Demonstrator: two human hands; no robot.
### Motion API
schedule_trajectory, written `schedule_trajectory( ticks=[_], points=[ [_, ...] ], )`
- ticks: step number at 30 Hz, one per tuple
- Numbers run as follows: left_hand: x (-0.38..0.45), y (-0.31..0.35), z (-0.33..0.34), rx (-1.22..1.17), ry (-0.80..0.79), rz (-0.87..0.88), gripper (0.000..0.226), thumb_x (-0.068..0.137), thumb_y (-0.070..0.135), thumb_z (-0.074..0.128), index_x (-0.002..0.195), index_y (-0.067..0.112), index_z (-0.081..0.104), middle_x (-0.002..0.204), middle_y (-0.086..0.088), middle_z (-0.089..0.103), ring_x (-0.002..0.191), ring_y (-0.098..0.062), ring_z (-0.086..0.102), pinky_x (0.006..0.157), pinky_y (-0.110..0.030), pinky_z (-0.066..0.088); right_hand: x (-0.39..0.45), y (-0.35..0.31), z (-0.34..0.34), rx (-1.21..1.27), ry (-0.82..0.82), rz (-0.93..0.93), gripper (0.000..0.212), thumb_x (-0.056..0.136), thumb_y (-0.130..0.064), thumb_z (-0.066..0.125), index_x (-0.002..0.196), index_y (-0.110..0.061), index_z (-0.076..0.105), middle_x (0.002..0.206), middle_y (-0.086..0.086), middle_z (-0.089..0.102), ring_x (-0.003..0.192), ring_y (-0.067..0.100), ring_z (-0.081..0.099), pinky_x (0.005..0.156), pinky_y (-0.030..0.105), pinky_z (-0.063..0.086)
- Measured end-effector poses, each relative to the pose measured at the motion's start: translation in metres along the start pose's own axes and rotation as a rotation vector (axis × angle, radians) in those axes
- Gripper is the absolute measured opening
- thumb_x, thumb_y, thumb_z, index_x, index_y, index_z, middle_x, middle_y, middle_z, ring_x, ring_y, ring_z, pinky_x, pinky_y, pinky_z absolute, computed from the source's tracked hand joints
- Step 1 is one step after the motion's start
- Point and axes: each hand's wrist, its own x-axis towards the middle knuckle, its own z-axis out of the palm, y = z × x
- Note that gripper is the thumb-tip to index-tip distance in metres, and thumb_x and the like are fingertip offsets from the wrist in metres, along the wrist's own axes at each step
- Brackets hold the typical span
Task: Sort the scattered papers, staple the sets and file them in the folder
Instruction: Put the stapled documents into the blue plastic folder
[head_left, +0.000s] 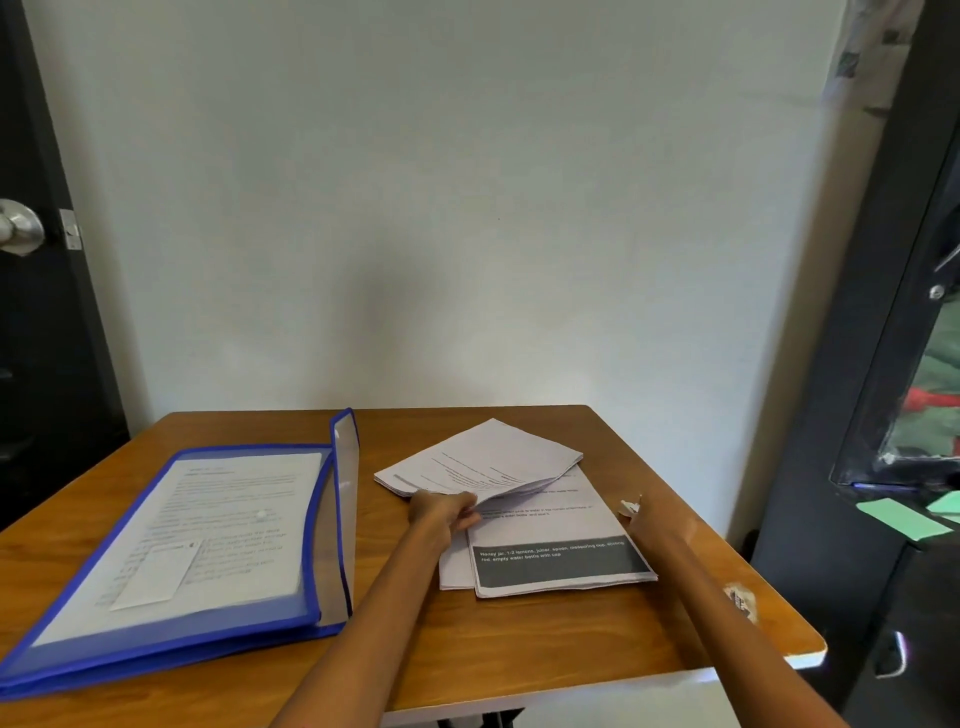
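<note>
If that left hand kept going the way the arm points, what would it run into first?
The left hand points up and away across the table, gripping the near edge of a lifted sheaf of papers. Going straight on, it would push into that sheaf first; beyond lies bare tabletop, then probably the wall.

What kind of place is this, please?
Probably a small room in a home or office: a wooden table pushed against a plain white wall, a dark door with a round knob, and a blue folder holding papers.
</note>
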Motion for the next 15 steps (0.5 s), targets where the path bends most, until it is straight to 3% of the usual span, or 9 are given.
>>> schedule_trajectory(
  ticks=[4,7,8,11,12,15],
  points=[
    [-0.003,0.024,0.011,0.356,0.148,0.214,0.025,0.089,0.004,0.059,0.111,-0.005,0.055,0.11,-0.017,0.064,0.089,-0.028,0.067,0.063,-0.025,0.055,-0.005,-0.01,-0.009,0.04,-0.023,-0.053,0.031,0.093,-0.036,0.051,0.112,-0.013,0.061,0.12,0.007,0.061,0.109,0.023,0.057,0.093,0.031,0.048],
    [-0.016,0.068,0.023,0.472,0.226,0.453,0.025,0.093,0.011,0.053,0.111,-0.005,0.059,0.111,-0.018,0.064,0.1,-0.031,0.061,0.071,-0.027,0.044,-0.006,-0.034,-0.037,0.298,-0.028,-0.108,0.032,0.097,-0.024,0.049,0.123,-0.007,0.053,0.126,0.01,0.056,0.118,0.024,0.052,0.09,0.013,0.039],
    [-0.02,0.085,0.027,0.454,0.201,0.511,0.027,0.093,0.011,0.052,0.115,-0.004,0.058,0.114,-0.019,0.062,0.106,-0.032,0.058,0.075,-0.027,0.041,-0.003,-0.042,-0.045,0.413,-0.019,-0.145,0.033,0.096,-0.023,0.05,0.125,-0.006,0.052,0.127,0.011,0.056,0.117,0.025,0.053,0.085,0.009,0.038],
    [-0.035,0.141,0.039,0.34,0.011,0.649,0.032,0.093,0.011,0.051,0.124,0.002,0.056,0.126,-0.016,0.057,0.116,-0.031,0.052,0.092,-0.031,0.045,-0.002,-0.064,-0.075,0.622,0.077,-0.335,0.044,0.09,-0.018,0.06,0.131,-0.009,0.047,0.128,0.013,0.056,0.115,0.029,0.054,0.092,0.03,0.042],
    [-0.043,0.159,0.044,0.299,-0.023,0.697,0.029,0.093,0.012,0.052,0.12,0.003,0.059,0.123,-0.017,0.058,0.113,-0.03,0.054,0.092,-0.035,0.046,-0.002,-0.07,-0.086,0.733,0.105,-0.376,0.046,0.088,-0.015,0.062,0.131,-0.009,0.047,0.128,0.015,0.056,0.113,0.028,0.054,0.092,0.032,0.041],
    [-0.073,0.201,0.055,0.168,-0.122,0.798,0.012,0.092,0.012,0.052,0.094,0.01,0.064,0.096,-0.016,0.061,0.088,-0.023,0.055,0.072,-0.032,0.044,-0.008,-0.081,-0.114,1.025,0.122,-0.423,0.047,0.089,-0.016,0.061,0.133,-0.013,0.044,0.129,0.015,0.054,0.11,0.023,0.053,0.088,0.028,0.041]
  ],
)
